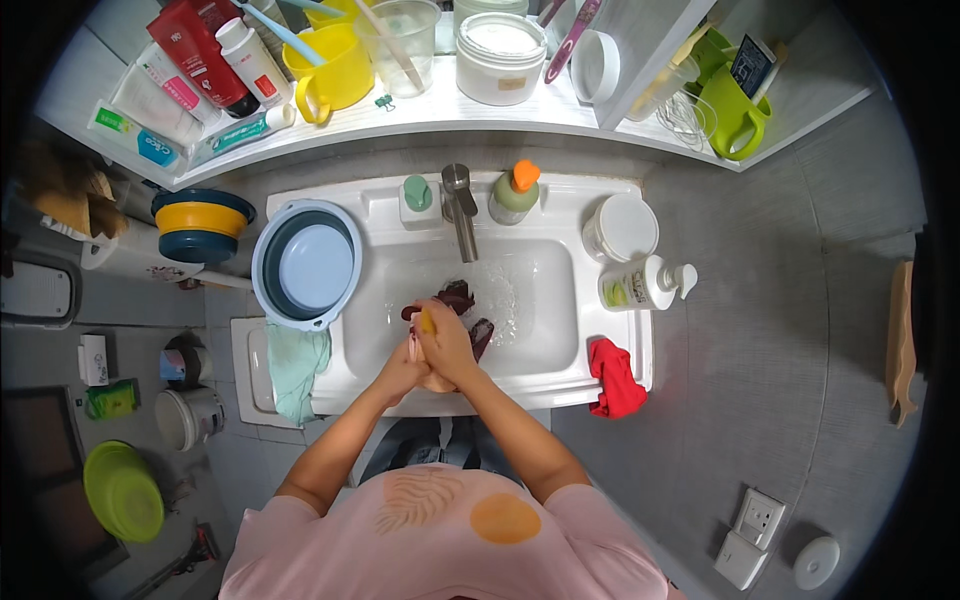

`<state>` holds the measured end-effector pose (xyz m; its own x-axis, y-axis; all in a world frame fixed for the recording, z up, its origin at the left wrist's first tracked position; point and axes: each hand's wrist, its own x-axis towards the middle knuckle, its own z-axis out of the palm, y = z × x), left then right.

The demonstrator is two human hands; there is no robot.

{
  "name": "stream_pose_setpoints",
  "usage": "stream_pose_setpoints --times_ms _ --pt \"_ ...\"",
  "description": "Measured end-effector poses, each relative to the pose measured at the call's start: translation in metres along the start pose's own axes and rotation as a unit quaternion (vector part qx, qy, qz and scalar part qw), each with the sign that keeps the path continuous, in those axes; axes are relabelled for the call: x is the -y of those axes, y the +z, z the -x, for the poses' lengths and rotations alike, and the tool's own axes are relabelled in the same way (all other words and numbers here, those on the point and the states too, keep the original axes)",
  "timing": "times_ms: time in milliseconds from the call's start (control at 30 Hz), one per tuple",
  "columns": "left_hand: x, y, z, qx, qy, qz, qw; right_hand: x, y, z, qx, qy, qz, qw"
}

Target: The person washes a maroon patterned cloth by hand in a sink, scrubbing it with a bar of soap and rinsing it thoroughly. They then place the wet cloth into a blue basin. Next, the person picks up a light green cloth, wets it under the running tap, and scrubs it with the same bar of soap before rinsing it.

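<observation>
Both of my hands come together over the near left part of the white sink. My left hand is closed round a bunched dark maroon cloth, most of it hidden by the fingers. My right hand lies against the left, closed round a small yellow piece that looks like a bar of soap. Wet maroon folds spill out beyond the hands, toward the faucet, and another part hangs right of the right hand. The metal faucet stands just beyond, over the basin.
A blue-grey washbasin sits on the sink's left rim, above a pale green cloth. Along the right rim are a round white tub, a white pump bottle and a red cloth. A green pump bottle stands behind, below a loaded shelf.
</observation>
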<state>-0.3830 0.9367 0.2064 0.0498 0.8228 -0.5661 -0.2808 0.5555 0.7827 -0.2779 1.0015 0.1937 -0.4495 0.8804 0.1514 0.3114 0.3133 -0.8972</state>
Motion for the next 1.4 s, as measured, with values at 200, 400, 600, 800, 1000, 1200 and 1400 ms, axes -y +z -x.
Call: stream_pose_setpoints --times_ms 200,400,600,800,1000,1200,1400 --pt "0.039 -0.045 -0.035 -0.084 0.006 0.054 0.995 -0.004 -0.012 0.0 -0.045 0.143 -0.057 0.987" --pt "0.004 -0.015 -0.045 -0.062 0.002 0.279 0.958 0.004 0.019 0.003 -0.099 0.144 -0.21 0.962" --pt "-0.009 -0.015 -0.043 0.123 -0.031 0.39 0.912 -0.061 0.028 -0.005 -0.074 0.322 -0.384 0.862" --pt "-0.013 -0.02 -0.045 0.043 0.043 0.231 0.971 -0.001 0.009 0.001 0.08 0.058 -0.214 0.972" --pt "-0.04 0.021 -0.005 -0.241 0.282 -0.543 0.754 -0.047 0.015 0.021 0.026 0.053 -0.156 0.986" --pt "-0.013 0.017 -0.024 -0.089 0.138 -0.206 0.965 -0.042 0.015 -0.004 -0.001 0.234 -0.13 0.963" --pt "-0.001 -0.023 -0.039 -0.069 -0.019 0.245 0.967 -0.021 0.003 -0.01 -0.18 0.145 0.008 0.973"
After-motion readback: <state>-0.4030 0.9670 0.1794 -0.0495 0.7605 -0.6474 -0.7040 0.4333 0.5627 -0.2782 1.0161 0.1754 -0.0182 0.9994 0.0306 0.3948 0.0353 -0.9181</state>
